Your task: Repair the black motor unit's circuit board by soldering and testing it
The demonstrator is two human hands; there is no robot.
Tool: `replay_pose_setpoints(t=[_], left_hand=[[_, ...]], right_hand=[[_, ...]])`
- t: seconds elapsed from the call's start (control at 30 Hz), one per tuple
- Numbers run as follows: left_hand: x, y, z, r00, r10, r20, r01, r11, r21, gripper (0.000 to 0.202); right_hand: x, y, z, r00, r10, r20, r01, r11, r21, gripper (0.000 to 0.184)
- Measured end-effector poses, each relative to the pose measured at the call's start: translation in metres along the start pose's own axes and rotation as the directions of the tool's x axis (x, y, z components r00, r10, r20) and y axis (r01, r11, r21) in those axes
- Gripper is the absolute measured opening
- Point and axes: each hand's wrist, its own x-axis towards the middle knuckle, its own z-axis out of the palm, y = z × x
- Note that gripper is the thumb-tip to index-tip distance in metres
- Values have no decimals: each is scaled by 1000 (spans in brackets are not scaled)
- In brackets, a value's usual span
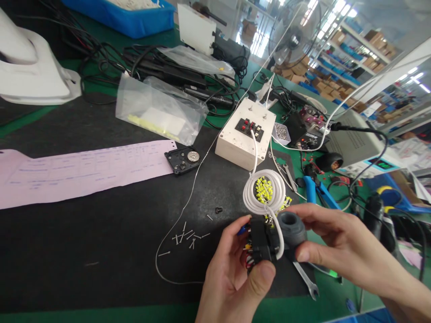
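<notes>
My left hand (232,278) is closed around a small black housing (261,235), its thumb in front and its fingers behind. Coloured wires show on the housing's left side. A white cable (280,235) bends from its right side up to a coil (247,195) lying on the mat. My right hand (340,246) grips a dark grey round part (292,231) with a hole in its top, between thumb and fingers. This part sits close beside the housing; whether the two are joined is hidden. Yellow-ended terminals (263,188) lie inside and beside the coil.
Several loose screws (188,235) lie left of my hands. Behind them are a black cover plate (183,160), pink paper (84,172) and a white terminal box (235,148). A wrench (306,280) and blue-handled pliers (310,190) lie right. A thin wire (182,211) loops across the mat.
</notes>
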Motion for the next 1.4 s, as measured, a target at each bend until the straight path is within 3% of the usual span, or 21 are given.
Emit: replay_pose_setpoints(t=[0.17,0.33,0.43,0.53,0.73,0.83,0.93,1.07,1.23,1.4], left_hand=[[-3,6,7,995,16,-101,-6,995,102,59],[-14,2,8,967,185,-175,-152,971,187,63],[-21,-2,6,967,206,-153,-181,970,160,73],[-25,-2,7,977,155,-143,-124,971,207,82],[-27,8,15,965,221,-144,-164,929,332,59],[-30,10,14,966,245,-85,-193,898,397,48],[-33,10,10,972,232,-30,-200,889,412,42],[-34,6,7,971,238,-9,-209,872,443,44],[-36,1,12,943,322,-84,-227,807,546,48],[-37,-9,10,879,446,-170,-218,692,688,55]], right_hand=[[4,-6,17,995,83,53,-96,947,306,40],[10,-17,37,990,134,44,-139,884,446,63],[10,-21,47,992,120,36,-124,896,427,62],[6,-22,53,990,139,14,-134,917,377,61],[-4,-33,47,998,65,14,-66,989,130,57],[-8,-37,41,1000,15,5,-15,998,53,56],[-11,-36,37,998,-63,-27,64,997,45,49],[-10,-28,34,987,-156,41,151,983,104,43],[-11,-17,36,975,-215,50,206,967,147,39],[-32,-7,39,965,-263,5,261,959,111,44]])
